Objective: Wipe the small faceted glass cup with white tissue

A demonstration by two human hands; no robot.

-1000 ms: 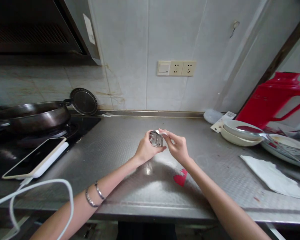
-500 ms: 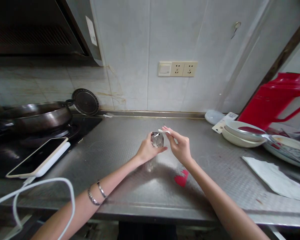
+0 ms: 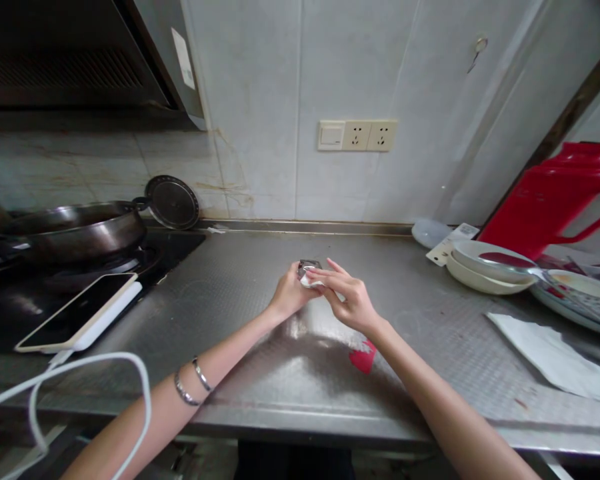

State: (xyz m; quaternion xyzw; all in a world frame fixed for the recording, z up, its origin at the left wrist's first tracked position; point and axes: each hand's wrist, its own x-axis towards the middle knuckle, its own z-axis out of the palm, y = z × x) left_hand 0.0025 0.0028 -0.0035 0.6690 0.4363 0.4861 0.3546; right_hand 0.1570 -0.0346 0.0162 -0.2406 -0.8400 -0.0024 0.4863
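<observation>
My left hand [image 3: 286, 293] is closed around a small clear glass [image 3: 310, 265], just above the steel counter. Its far rim shows past my fingers; the rest is covered. Pinched under the fingers of my right hand [image 3: 347, 293] is a small white tissue [image 3: 309, 281], pressed against the near side of the glass. The right index finger lies across the tissue while another finger sticks up. On the counter below my right wrist lies a small red scrap [image 3: 363, 358].
Leftward, a steel pan [image 3: 80, 233] sits on the stove, with a phone [image 3: 80, 310] and its white cable [image 3: 100, 357] nearer me. To the right are stacked bowls [image 3: 490, 277], a red thermos [image 3: 555, 200] and a flat white paper towel [image 3: 550, 353]. A socket panel [image 3: 357, 136] is on the wall.
My right hand has moved left and down, bringing the tissue from the glass's upper right edge onto its near side. The glass has tilted so less of it shows.
</observation>
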